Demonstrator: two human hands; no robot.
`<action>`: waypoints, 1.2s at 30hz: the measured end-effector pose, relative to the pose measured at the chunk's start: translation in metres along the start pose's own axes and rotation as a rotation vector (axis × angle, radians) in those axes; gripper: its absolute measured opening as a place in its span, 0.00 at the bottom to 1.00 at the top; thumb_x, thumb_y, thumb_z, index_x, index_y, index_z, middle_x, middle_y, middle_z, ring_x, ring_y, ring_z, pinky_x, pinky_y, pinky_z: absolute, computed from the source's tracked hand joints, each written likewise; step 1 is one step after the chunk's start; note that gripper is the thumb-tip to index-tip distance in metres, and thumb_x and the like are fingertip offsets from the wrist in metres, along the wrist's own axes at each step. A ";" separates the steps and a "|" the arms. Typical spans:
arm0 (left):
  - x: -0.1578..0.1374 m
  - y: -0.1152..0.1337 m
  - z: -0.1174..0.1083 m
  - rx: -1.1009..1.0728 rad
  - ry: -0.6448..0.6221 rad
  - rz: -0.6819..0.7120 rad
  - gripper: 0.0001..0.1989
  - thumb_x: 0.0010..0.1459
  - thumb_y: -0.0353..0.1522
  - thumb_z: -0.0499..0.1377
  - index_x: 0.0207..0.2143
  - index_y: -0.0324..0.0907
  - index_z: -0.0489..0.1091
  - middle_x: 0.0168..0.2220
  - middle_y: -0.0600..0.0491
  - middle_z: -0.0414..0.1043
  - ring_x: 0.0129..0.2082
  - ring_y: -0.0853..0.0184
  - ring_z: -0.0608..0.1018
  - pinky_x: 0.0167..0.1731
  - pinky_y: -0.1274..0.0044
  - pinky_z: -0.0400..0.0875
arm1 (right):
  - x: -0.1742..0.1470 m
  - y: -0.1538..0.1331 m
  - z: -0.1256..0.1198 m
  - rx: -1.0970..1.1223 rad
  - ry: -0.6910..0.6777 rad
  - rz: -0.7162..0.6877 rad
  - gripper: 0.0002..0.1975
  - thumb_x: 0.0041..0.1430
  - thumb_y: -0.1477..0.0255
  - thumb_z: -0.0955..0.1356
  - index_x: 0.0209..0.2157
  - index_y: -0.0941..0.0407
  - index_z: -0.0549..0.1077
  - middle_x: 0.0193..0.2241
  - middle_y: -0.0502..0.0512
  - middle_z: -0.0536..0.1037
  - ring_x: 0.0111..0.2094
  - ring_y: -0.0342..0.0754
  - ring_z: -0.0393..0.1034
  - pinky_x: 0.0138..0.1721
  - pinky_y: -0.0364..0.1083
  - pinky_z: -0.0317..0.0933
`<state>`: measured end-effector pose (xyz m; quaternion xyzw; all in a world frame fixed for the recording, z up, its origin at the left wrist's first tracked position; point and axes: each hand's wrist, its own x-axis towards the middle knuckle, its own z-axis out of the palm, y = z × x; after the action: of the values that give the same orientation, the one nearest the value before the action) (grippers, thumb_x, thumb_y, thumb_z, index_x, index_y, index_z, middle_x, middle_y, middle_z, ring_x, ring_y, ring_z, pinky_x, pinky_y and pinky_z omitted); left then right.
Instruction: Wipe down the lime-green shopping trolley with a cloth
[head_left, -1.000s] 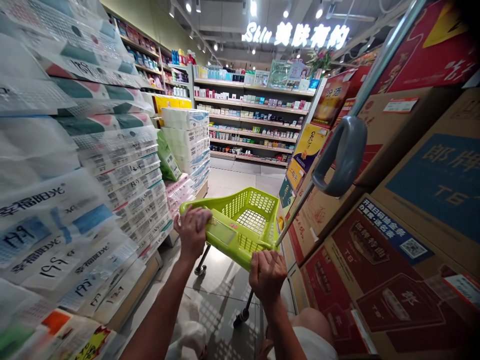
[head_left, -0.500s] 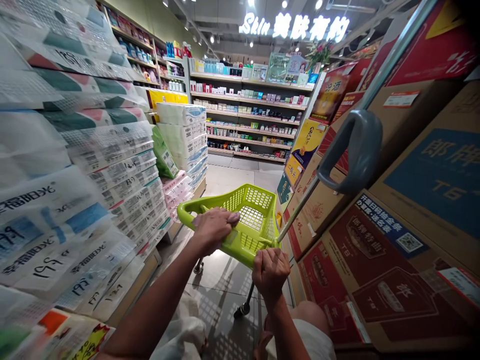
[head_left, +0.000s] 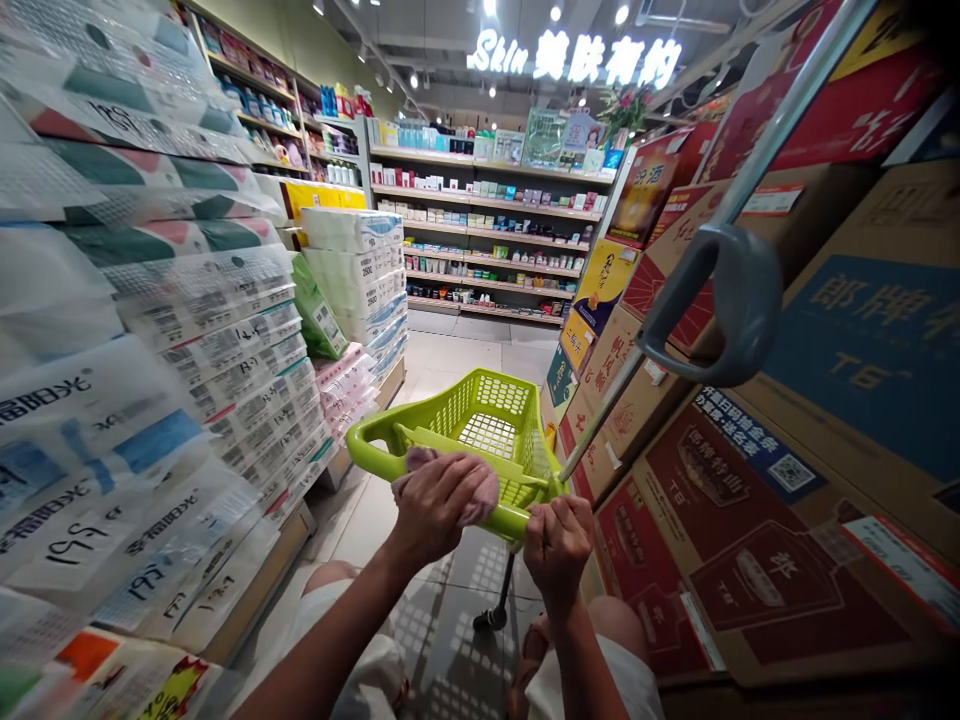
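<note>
A lime-green plastic shopping cart basket [head_left: 459, 448] with mesh walls is in front of me, and nothing shows inside it. My left hand [head_left: 435, 505] is closed over a pink cloth [head_left: 486, 494], pressing it on the cart's near bar. The cloth bunches out on both sides of the fingers. Around the right end of that same bar, my right hand [head_left: 559, 545] is clenched. Just beyond it, a metal pole [head_left: 600, 412] rises from the cart's right corner and slants up to the right. A grey loop handle [head_left: 705, 305] is fixed to this pole.
Wrapped tissue packs [head_left: 247, 340] are stacked high on the left. Liquor cartons [head_left: 750, 540] line the right side, close to the pole. A shelf of cosmetics [head_left: 487, 210] stands across the far end of the tiled aisle [head_left: 450, 350]. One caster [head_left: 490, 618] shows under the cart.
My left hand has moved right and down along the bar, and the pink cloth now shows more fully under it. My right hand still grips the bar's right end.
</note>
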<state>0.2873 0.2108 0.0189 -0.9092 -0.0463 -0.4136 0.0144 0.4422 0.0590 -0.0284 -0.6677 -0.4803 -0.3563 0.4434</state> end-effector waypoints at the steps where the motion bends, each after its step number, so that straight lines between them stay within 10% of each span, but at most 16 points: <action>1: -0.011 -0.004 0.002 0.014 0.098 -0.028 0.23 0.64 0.27 0.50 0.59 0.44 0.71 0.56 0.46 0.77 0.59 0.57 0.74 0.58 0.64 0.68 | 0.000 0.004 -0.001 0.009 -0.007 -0.015 0.13 0.67 0.77 0.63 0.27 0.52 0.69 0.23 0.52 0.71 0.34 0.52 0.63 0.45 0.51 0.60; 8: -0.028 -0.047 -0.010 0.066 0.289 -0.564 0.15 0.64 0.32 0.51 0.43 0.45 0.78 0.43 0.45 0.79 0.49 0.52 0.76 0.55 0.58 0.68 | -0.001 0.026 -0.004 0.075 -0.007 -0.038 0.13 0.68 0.75 0.64 0.28 0.53 0.72 0.24 0.51 0.73 0.36 0.51 0.66 0.47 0.52 0.59; 17: -0.015 -0.038 -0.002 0.060 0.143 -0.567 0.14 0.58 0.29 0.53 0.43 0.45 0.76 0.42 0.45 0.78 0.46 0.53 0.75 0.54 0.59 0.68 | 0.029 -0.004 -0.014 -0.210 -0.121 0.009 0.11 0.71 0.68 0.63 0.34 0.53 0.74 0.34 0.55 0.80 0.41 0.54 0.70 0.55 0.57 0.53; 25: -0.051 -0.025 0.016 0.167 0.352 -0.365 0.22 0.61 0.28 0.51 0.56 0.42 0.71 0.55 0.42 0.75 0.59 0.53 0.72 0.60 0.60 0.63 | 0.038 -0.026 0.015 -0.286 -0.347 -0.013 0.20 0.77 0.63 0.57 0.44 0.54 0.77 0.25 0.53 0.80 0.22 0.47 0.70 0.30 0.48 0.48; 32: 0.005 -0.093 -0.028 0.126 -0.250 -0.553 0.10 0.56 0.29 0.54 0.31 0.47 0.76 0.35 0.50 0.80 0.38 0.57 0.76 0.51 0.61 0.67 | 0.036 -0.025 0.016 -0.400 -0.330 -0.067 0.24 0.77 0.63 0.54 0.46 0.57 0.78 0.26 0.55 0.82 0.20 0.47 0.71 0.27 0.48 0.49; 36: -0.010 -0.075 -0.012 0.007 -0.055 -0.522 0.11 0.60 0.32 0.53 0.34 0.46 0.77 0.37 0.49 0.79 0.42 0.58 0.76 0.51 0.65 0.69 | 0.036 -0.026 0.015 -0.418 -0.396 -0.030 0.21 0.75 0.66 0.56 0.48 0.56 0.79 0.29 0.55 0.84 0.24 0.47 0.75 0.29 0.46 0.53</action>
<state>0.2647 0.2842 0.0186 -0.8774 -0.2809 -0.3781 -0.0910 0.4281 0.0891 0.0055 -0.7940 -0.4835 -0.3166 0.1885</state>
